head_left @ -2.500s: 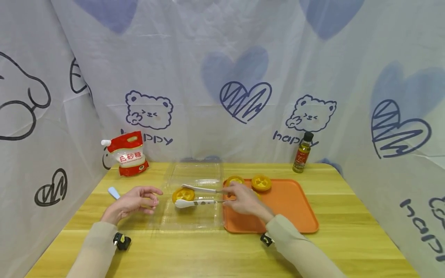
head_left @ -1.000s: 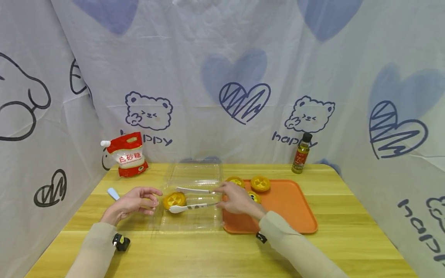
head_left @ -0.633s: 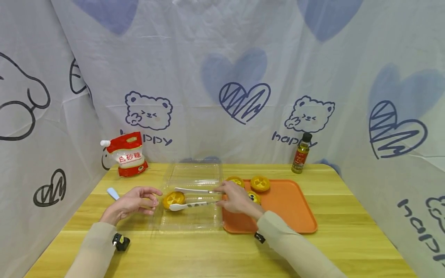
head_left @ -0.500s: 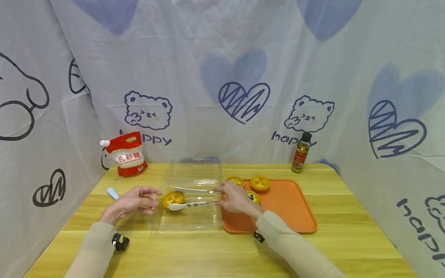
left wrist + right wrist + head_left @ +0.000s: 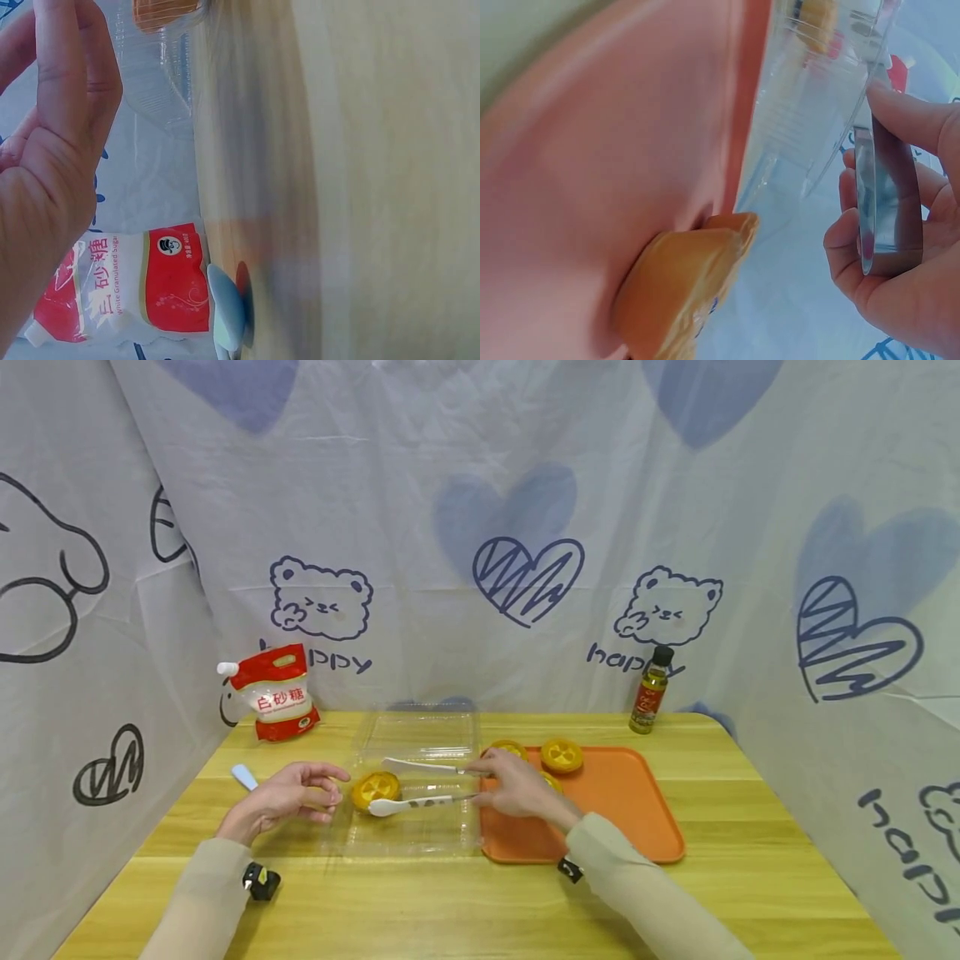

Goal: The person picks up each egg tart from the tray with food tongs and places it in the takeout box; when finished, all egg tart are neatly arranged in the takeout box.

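Note:
My right hand (image 5: 517,783) holds a pair of tongs (image 5: 429,803) by its metal bend, seen close in the right wrist view. The white tips are spread and point left over the clear plastic box (image 5: 420,842). In the box's left part sits a yellow egg tart (image 5: 376,791); the nearer tip overlaps its lower right edge, while the farther tip stands off its upper right side. My left hand (image 5: 288,795) hovers just left of the box with loosely bent fingers and nothing in them.
An orange tray (image 5: 615,810) stands right of the box, with more egg tarts (image 5: 562,755) at its far left, partly behind my right hand. A sugar bag (image 5: 282,693) and an oil bottle (image 5: 651,690) stand at the back. A light-blue handle (image 5: 243,776) lies beside my left hand.
The tongs have carried the egg tart leftward in the box. Since half a second ago their tips have spread a little and drawn back right, and the tart stays put. My left hand is still.

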Available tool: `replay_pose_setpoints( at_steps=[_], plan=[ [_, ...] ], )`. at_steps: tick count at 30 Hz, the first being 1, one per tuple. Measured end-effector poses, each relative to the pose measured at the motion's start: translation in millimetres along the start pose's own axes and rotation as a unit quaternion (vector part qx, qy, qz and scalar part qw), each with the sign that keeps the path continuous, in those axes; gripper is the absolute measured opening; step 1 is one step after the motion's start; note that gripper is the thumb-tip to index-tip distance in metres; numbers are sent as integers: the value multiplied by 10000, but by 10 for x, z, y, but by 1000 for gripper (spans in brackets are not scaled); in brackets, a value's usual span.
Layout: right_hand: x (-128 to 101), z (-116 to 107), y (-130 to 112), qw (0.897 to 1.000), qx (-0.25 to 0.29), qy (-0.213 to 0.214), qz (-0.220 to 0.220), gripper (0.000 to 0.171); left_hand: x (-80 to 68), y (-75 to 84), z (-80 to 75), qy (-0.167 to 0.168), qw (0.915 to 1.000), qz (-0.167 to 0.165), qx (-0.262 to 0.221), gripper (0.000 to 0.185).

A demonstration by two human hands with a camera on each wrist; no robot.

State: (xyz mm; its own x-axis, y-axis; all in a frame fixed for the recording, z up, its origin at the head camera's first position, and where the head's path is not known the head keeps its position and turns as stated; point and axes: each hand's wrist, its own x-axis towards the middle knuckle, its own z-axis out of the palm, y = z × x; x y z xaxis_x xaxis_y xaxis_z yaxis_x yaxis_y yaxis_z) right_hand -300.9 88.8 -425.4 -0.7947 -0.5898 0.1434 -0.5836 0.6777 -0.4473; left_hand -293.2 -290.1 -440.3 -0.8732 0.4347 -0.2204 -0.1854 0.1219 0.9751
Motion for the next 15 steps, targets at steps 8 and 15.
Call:
replay_pose_setpoints(
  at_steps=[8, 15],
  plan=[
    [-158, -75, 133, 9987, 221, 377, -260, 44, 25, -5, 7, -70, 10000, 38, 50, 54],
    [-303, -213, 213, 9977, 445, 501, -135, 41, 27, -27, -20, -55, 10000, 16, 74, 56]
  ],
)
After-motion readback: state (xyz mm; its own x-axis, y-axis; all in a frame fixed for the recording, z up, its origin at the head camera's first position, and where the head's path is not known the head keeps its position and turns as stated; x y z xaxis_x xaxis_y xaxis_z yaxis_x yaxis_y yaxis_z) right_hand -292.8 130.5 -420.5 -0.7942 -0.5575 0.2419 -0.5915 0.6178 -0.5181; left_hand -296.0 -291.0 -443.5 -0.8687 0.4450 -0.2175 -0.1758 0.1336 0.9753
